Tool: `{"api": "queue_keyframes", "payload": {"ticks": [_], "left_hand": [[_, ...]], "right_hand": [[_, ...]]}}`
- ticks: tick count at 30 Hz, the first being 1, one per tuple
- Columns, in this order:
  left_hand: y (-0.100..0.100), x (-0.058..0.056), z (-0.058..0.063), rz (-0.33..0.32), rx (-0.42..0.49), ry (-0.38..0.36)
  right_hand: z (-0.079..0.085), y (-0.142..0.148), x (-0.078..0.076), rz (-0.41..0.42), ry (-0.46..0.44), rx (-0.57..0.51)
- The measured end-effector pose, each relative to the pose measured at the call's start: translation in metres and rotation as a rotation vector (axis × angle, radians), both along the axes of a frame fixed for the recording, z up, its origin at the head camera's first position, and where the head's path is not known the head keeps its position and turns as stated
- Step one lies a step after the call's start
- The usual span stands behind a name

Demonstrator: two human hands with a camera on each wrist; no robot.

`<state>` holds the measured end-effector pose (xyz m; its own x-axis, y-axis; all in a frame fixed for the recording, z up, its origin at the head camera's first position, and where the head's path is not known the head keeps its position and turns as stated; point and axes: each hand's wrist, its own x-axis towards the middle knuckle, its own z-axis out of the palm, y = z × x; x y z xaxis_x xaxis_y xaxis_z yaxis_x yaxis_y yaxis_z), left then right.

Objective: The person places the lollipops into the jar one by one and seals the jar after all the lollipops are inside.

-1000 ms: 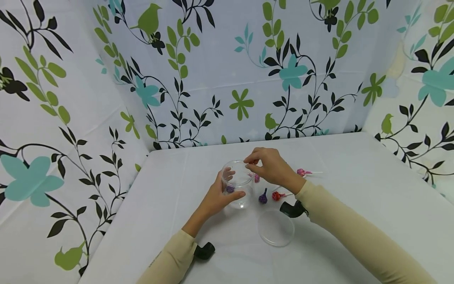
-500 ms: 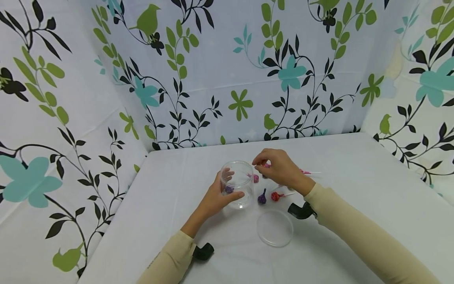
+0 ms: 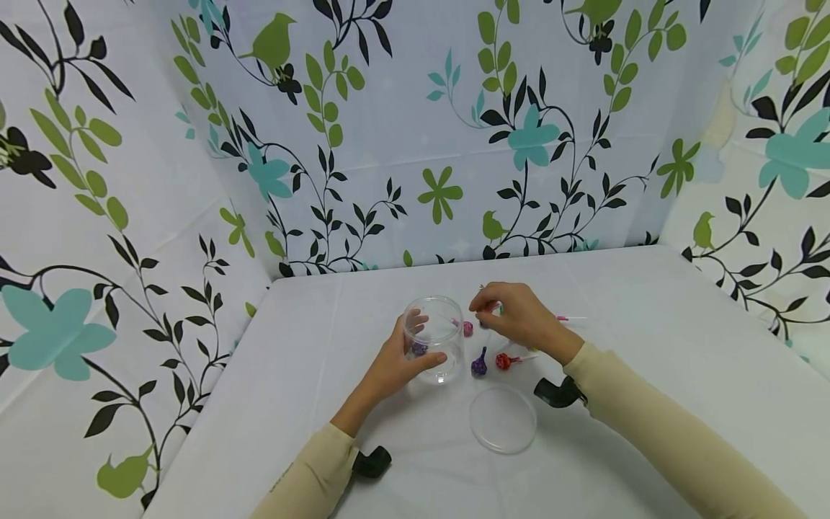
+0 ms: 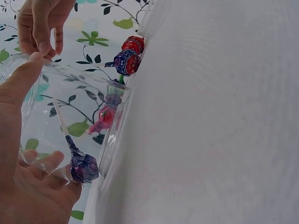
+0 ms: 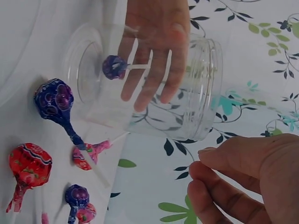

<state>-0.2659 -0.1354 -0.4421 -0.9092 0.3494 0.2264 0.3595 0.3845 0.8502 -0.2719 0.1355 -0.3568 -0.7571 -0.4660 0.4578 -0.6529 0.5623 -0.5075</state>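
Observation:
My left hand (image 3: 398, 355) grips a clear round jar (image 3: 446, 339) standing upright with its mouth uncovered. Inside it, a purple-wrapped lollipop (image 4: 84, 169) leans with its white stick up. My right hand (image 3: 519, 313) is just right of the jar, above the lollipops, its fingers loosely curled; in the right wrist view thumb and fingertips (image 5: 198, 170) show nothing between them. On the table beside the jar lie a purple lollipop (image 3: 479, 362), a red lollipop (image 3: 503, 361) and a pink lollipop (image 3: 467, 329). More lollipops are partly hidden behind my right hand.
A clear round lid (image 3: 503, 419) lies flat on the white table (image 3: 311, 324), in front of the lollipops. Black camera mounts (image 3: 372, 462) sit at both wrists. A patterned curtain (image 3: 389, 130) with leaves and birds surrounds the table's back and sides.
My right hand has moved from the jar's rim to the right and slightly down, over the lollipops. My left hand and the jar have stayed in place.

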Motion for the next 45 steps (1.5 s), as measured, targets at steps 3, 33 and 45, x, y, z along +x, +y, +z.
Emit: {"api": "queue_keyframes", "payload": {"ticks": [3,33,45], "left_hand": [[0.0,0.0,0.0,-0.001,0.0,0.006],[-0.001,0.0,-0.003,-0.013,-0.001,0.035],[-0.001,0.0,-0.002,0.0,-0.014,0.001]], "right_hand": [[-0.003,0.001,-0.001,0.0,-0.007,0.007],[-0.039,0.0,0.0,0.013,-0.145,0.106],[-0.048,0.001,-0.001,0.012,-0.133,0.147]]}}
